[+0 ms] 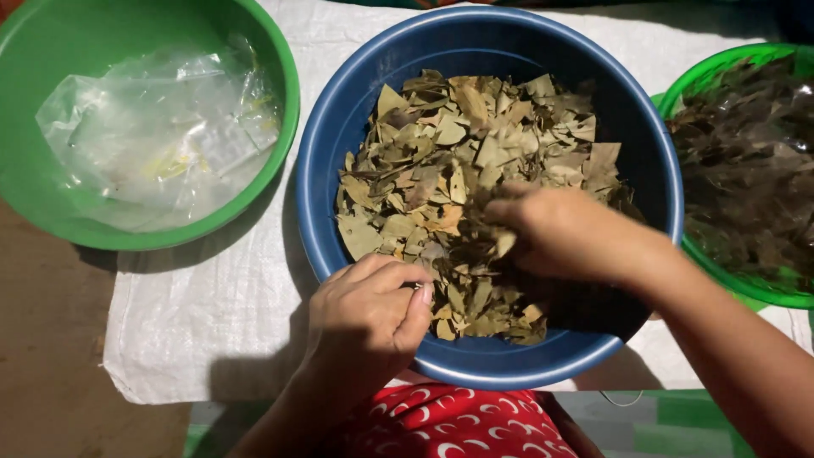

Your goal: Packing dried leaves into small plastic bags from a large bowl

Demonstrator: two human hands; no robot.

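Your right hand [564,233] digs into the dry leaves [475,178] in the blue basin [339,127], fingers curled around a few. Your left hand [369,309] rests at the near rim, fingers pinched together on something too small to tell.

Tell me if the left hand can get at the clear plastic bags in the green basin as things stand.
Probably yes. The left hand rests at the blue basin's near rim, and the green basin with the plastic bags sits open beside it on that side, nothing lying between.
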